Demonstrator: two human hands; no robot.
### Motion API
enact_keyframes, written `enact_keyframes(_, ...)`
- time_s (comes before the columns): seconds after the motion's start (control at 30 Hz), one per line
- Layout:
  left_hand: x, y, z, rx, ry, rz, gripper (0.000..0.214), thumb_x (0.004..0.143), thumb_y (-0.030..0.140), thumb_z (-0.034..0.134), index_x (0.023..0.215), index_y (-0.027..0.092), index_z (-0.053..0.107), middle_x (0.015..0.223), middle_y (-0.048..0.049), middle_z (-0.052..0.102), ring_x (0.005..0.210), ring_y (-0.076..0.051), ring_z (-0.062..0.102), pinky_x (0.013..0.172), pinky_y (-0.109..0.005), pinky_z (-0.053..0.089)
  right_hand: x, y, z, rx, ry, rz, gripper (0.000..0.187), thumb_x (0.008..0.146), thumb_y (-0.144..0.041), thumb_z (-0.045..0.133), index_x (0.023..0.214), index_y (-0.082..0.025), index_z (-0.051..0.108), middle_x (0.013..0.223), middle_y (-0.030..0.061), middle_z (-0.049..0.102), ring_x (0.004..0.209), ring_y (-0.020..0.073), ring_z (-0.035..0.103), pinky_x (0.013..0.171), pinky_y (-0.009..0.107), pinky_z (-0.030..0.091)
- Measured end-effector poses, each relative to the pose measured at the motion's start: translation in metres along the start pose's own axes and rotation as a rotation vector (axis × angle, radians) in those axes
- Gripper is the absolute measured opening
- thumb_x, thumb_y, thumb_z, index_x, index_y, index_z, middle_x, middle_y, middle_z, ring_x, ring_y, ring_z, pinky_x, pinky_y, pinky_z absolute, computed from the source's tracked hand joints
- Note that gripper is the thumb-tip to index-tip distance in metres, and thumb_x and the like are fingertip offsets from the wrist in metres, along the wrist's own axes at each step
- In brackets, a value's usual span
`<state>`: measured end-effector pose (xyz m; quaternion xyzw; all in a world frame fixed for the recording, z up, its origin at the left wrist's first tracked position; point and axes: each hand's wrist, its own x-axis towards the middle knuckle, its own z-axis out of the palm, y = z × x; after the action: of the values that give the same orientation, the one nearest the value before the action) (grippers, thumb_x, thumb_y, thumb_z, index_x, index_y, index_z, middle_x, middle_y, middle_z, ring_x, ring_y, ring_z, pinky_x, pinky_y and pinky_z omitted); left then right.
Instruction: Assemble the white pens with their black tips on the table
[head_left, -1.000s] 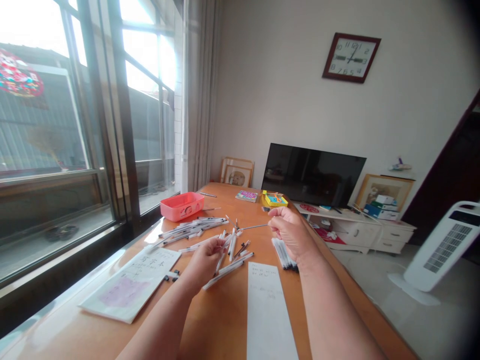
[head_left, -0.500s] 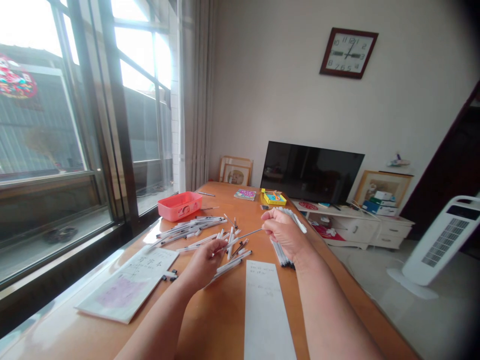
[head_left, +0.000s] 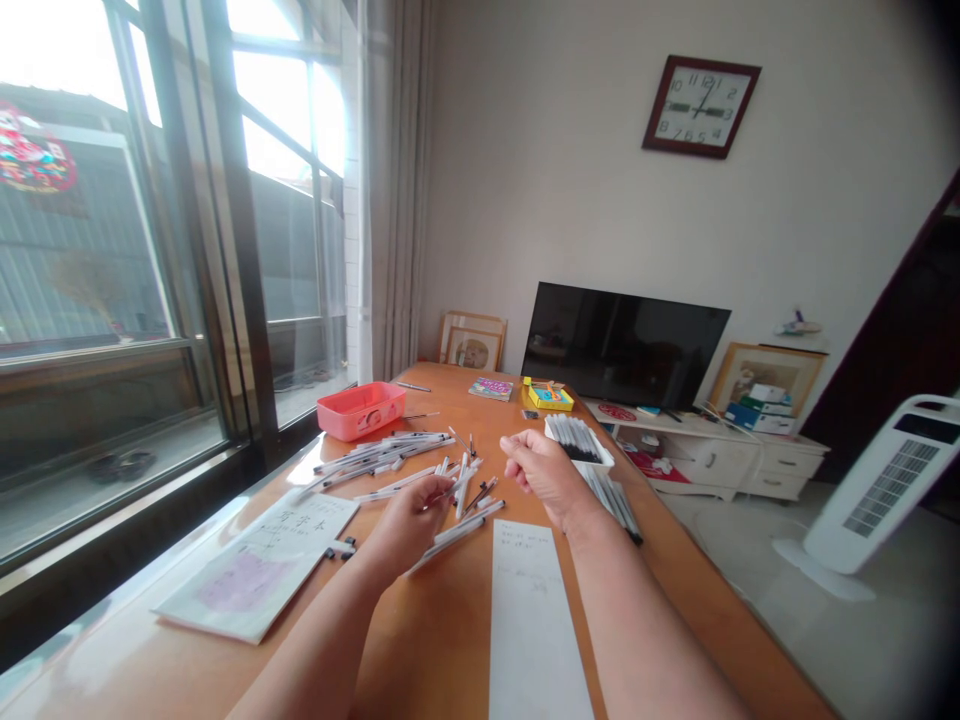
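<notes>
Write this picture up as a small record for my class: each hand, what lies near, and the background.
Left hand: fingers closed on a pen tube
Right hand: fingers curled in; too unclear whether they hold anything
Between and left: loose pens
Right side: white tray of pens
Paper: notebook at left, long sheet between the forearms
Further back: pink box, yellow box
Background: television, wall clock

The left grip (head_left: 412, 522) hides one end of a white pen (head_left: 466, 476) (sheet (head_left: 532, 625) cropped below).
</notes>
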<state>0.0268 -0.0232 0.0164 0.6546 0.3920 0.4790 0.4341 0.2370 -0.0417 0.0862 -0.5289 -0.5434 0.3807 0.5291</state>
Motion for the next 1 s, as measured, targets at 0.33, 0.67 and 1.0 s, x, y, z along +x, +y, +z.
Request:
enact_keyframes(0.33, 0.007, -0.008, -0.007, 0.092, 0.112, -0.044, 0.030, 0.073, 0.032, 0.061, 0.094, 0.015, 0.074, 0.077, -0.0052, 0.071, 0.075, -0.019, 0.063, 0.070, -0.027, 0.047, 0.038, 0.054, 0.016, -0.818, 0.156, 0.024, 0.017, 0.083, -0.028, 0.056, 0.076, -0.021, 0.070, 0.084, 0.0066, 0.074, 0.080, 0.0206, 0.066, 0.069, 0.027, 0.043)
enact_keyframes(0.67, 0.009, -0.016, -0.007, 0.115, 0.114, -0.031, 0.029, 0.075, 0.031, 0.060, 0.095, 0.015, 0.074, 0.074, -0.0040, 0.071, 0.071, -0.018, 0.062, 0.068, -0.027, 0.046, 0.065, 0.072, 0.049, -1.152, 0.072, 0.160, 0.022, 0.081, -0.030, 0.063, 0.089, -0.019, 0.080, 0.100, 0.0174, 0.077, 0.099, 0.0303, 0.071, 0.077, 0.033, 0.049)
enact_keyframes(1.0, 0.009, -0.020, -0.006, 0.156, 0.087, -0.002, 0.026, 0.080, 0.031, 0.058, 0.097, 0.018, 0.072, 0.082, -0.0041, 0.073, 0.075, -0.018, 0.064, 0.069, -0.026, 0.046, 0.067, 0.085, 0.055, -1.021, 0.079, 0.115, 0.015, 0.074, -0.021, 0.067, 0.084, -0.021, 0.078, 0.097, 0.0148, 0.077, 0.098, 0.0285, 0.070, 0.078, 0.032, 0.048)
